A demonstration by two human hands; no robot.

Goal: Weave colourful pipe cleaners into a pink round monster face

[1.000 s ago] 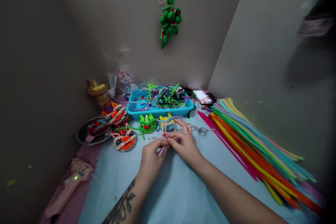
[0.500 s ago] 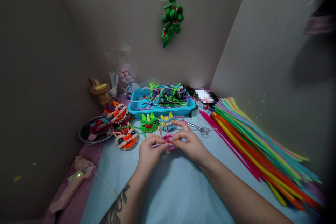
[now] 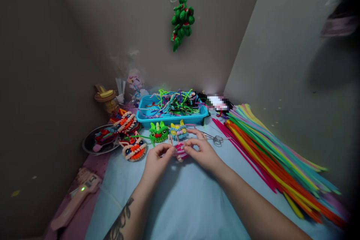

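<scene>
here, left grip (image 3: 156,160), right grip (image 3: 204,154) pinched closed on pink piece (image 3: 180,151)

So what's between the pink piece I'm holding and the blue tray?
In the head view, the light blue figure with yellow ears lies between the pink piece and the blue tray, with the green figure beside it.

The left hand (image 3: 158,159) and right hand (image 3: 203,154) partly hide the pink piece (image 3: 180,150) (its finer shape is too small to tell). A bright patch (image 3: 216,102) is pixelated; the bottom edge cuts off both forearms (image 3: 250,197).
</scene>
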